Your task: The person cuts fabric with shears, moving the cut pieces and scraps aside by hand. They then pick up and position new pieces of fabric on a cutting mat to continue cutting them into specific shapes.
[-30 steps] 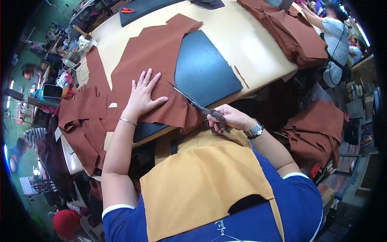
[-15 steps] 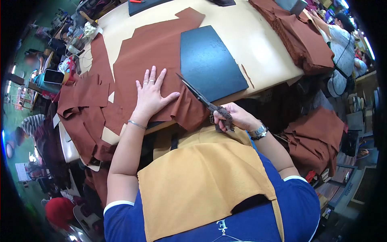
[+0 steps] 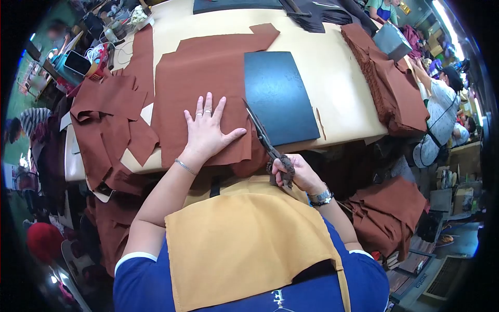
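Observation:
My left hand [image 3: 209, 132] lies flat with its fingers spread on a reddish-brown leather piece [image 3: 200, 73]. To its right, my right hand [image 3: 297, 173] is wrapped round the cloth-covered handles of long scissors [image 3: 262, 134]. The scissor blades point up and to the left, along the leather's right edge and the left side of a dark blue-grey board [image 3: 280, 96]. Below the blades, a fold of the leather hangs at the table's front edge. Whether the blades are parted is hard to tell.
Brown scraps [image 3: 106, 114] lie at the left of the cream table [image 3: 327, 62]. A stack of brown leather [image 3: 387, 83] sits on the right, with more brown pieces [image 3: 387, 210] below. Dark pieces [image 3: 322, 15] are at the back. A co-worker [image 3: 442, 109] is at the far right.
The camera view has shifted. The leather near my left hand lies flatter, and its lower right corner now rests straighter at the table's front edge. My right hand still holds the scissors.

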Demonstrator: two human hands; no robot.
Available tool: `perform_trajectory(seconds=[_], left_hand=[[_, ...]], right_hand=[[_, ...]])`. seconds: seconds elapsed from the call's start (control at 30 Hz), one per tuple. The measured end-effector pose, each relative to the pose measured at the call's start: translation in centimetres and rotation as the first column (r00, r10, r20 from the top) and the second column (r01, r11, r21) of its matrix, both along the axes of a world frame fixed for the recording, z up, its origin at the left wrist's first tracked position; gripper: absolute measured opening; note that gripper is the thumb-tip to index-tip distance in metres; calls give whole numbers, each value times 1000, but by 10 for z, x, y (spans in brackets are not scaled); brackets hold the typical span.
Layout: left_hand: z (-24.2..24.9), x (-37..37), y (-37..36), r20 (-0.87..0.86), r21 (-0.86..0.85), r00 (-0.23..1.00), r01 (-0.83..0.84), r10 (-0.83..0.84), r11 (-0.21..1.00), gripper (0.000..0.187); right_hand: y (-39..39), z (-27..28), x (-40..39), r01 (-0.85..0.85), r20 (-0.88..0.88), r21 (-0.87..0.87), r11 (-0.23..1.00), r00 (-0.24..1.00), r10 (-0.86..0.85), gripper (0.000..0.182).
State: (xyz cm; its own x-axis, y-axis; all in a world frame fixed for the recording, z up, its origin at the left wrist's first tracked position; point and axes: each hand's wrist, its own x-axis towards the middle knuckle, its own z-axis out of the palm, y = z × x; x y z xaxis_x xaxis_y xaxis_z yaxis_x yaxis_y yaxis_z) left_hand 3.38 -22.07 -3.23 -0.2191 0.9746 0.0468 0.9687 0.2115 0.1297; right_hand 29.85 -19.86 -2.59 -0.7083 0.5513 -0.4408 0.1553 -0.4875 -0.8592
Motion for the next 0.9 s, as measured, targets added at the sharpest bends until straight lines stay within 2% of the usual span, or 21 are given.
perform_trajectory(seconds=[0.13, 0.53, 0.63, 0.67, 0.77, 0.9], left_hand=[[0, 7, -3, 4, -2, 999, -44, 44, 999, 97], [1, 16, -11, 16, -26, 999, -37, 38, 999, 96], [4, 5, -4, 116, -40, 993, -2, 7, 999, 91], [9, -3, 2, 81, -44, 997, 21, -17, 999, 86], [5, -39, 23, 8, 20, 981, 192, -192, 981, 92], [3, -40, 21, -3, -10, 976, 218, -218, 976, 94]], right_hand=[[-6, -1, 5, 13, 24, 12, 1000, 1000, -14, 31], [-3, -3, -2, 32, 2, 3, 999, 999, -32, 30], [-10, -4, 0, 63, 4, -11, 998, 998, -63, 29], [-11, -6, 0, 67, 4, -15, 998, 998, -67, 29], [-12, -8, 1, 70, -15, -33, 997, 997, -71, 30], [-5, -1, -6, 50, -6, -34, 998, 999, -50, 31]])
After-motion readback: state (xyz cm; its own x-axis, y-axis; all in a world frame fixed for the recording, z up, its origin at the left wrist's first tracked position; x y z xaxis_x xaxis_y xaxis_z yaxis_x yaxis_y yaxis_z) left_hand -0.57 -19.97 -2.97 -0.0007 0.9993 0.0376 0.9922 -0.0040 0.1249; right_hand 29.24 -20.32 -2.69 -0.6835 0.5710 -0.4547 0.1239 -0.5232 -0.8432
